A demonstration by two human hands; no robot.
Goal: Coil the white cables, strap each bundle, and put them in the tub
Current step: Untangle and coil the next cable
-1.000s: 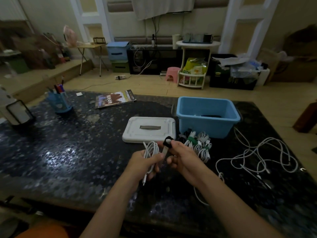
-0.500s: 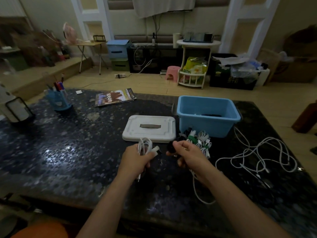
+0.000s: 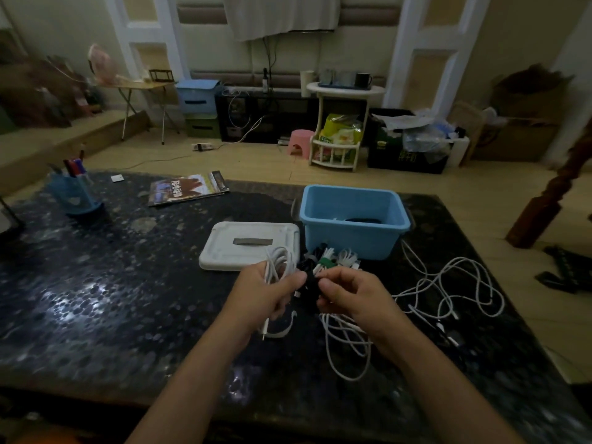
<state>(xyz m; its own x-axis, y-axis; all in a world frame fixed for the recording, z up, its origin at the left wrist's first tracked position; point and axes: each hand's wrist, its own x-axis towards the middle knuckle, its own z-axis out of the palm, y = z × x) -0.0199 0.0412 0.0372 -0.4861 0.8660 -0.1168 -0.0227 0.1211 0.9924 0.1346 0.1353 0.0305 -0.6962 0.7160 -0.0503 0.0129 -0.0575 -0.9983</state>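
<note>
Left grip [image 3: 266, 294] holds coiled cable [image 3: 278, 262] over dark speckled table [image 3: 96, 299].

A dark, speckled stone-look table [image 3: 96, 299] carries everything. On it stand a blue tub [image 3: 354, 221] and, just to its left, a white lid [image 3: 246, 245] lying flat. Strapped cable bundles [image 3: 333, 259] sit against the tub's near wall, loose white cables [image 3: 448, 290] sprawl to the right, and a magazine [image 3: 189, 189] and what looks like a blue pen holder [image 3: 75, 195] sit far left.
</note>
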